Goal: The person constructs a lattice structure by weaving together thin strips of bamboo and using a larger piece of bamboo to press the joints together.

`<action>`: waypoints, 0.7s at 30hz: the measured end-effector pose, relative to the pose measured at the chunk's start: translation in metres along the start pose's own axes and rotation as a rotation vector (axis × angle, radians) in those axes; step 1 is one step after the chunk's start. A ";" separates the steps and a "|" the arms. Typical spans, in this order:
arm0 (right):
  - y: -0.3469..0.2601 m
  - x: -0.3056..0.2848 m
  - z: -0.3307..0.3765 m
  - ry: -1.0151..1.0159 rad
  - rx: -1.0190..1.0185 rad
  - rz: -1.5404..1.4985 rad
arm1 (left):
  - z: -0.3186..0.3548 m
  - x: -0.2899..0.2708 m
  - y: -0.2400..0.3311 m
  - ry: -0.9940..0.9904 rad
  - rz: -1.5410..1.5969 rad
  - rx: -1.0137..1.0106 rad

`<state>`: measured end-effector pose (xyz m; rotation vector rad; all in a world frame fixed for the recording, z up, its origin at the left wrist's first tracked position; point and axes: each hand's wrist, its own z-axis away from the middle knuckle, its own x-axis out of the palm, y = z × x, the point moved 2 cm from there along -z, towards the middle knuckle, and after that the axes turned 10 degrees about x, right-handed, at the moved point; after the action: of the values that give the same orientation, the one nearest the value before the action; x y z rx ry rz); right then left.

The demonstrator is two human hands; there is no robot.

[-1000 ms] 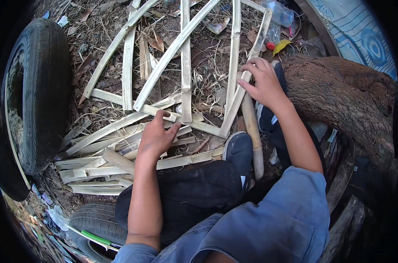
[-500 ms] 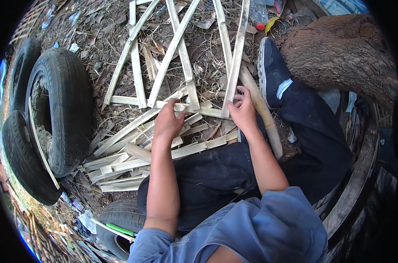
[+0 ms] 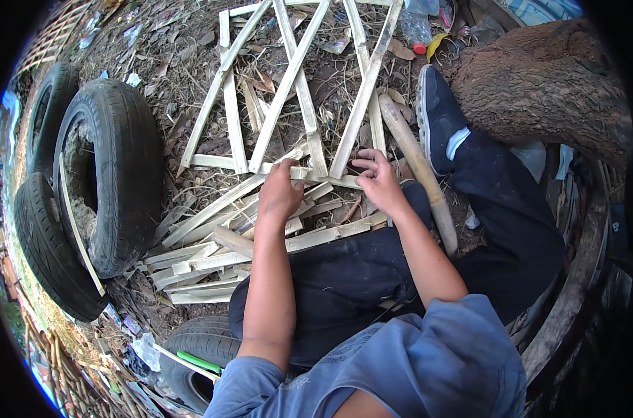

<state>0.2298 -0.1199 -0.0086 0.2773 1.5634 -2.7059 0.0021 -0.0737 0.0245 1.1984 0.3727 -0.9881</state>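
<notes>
A lattice of pale split bamboo strips lies on the ground before me, with slats crossing in slanted pairs. Its near crosswise bamboo strip point(image 3: 215, 161) runs under the slats' lower ends. My left hand point(image 3: 281, 191) is closed over this strip, left of the middle slat point(image 3: 308, 122). At the strip's right end, my right hand point(image 3: 380, 182) pinches it between thumb and finger, the other fingers curled. Just left of the right fingertips rests the lower end of a slanted slat point(image 3: 362, 104), apart from the hand. My fingers partly cover the near strip.
Loose bamboo strips point(image 3: 205, 267) are piled left of my legs. Old tyres point(image 3: 125, 177) stand at the left; another tyre point(image 3: 198, 341) with a green-handled tool point(image 3: 198, 361) lies near me. A bamboo pole point(image 3: 417, 164) lies beside my right shoe point(image 3: 438, 115), below a thick tree trunk point(image 3: 539, 83).
The rightmost slanted slat's lower end has shifted left, nearer the middle slat, and my right hand is off it. My left hand stays on the near strip. The whole view has moved slightly.
</notes>
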 end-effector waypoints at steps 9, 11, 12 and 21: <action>0.002 -0.055 0.085 0.130 -0.225 0.423 | 0.002 0.000 0.001 0.003 -0.049 0.025; 0.002 -0.059 0.093 0.140 -0.298 0.485 | 0.003 -0.003 0.003 0.030 -0.058 0.027; 0.002 -0.058 0.094 0.146 -0.354 0.507 | 0.003 -0.002 0.001 0.029 -0.065 0.021; 0.006 -0.060 0.089 0.195 -0.299 0.375 | 0.003 0.000 0.004 -0.023 -0.079 0.010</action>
<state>0.2764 -0.2046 0.0395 0.7590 1.7266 -2.1863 0.0049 -0.0766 0.0282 1.1878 0.4003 -1.0722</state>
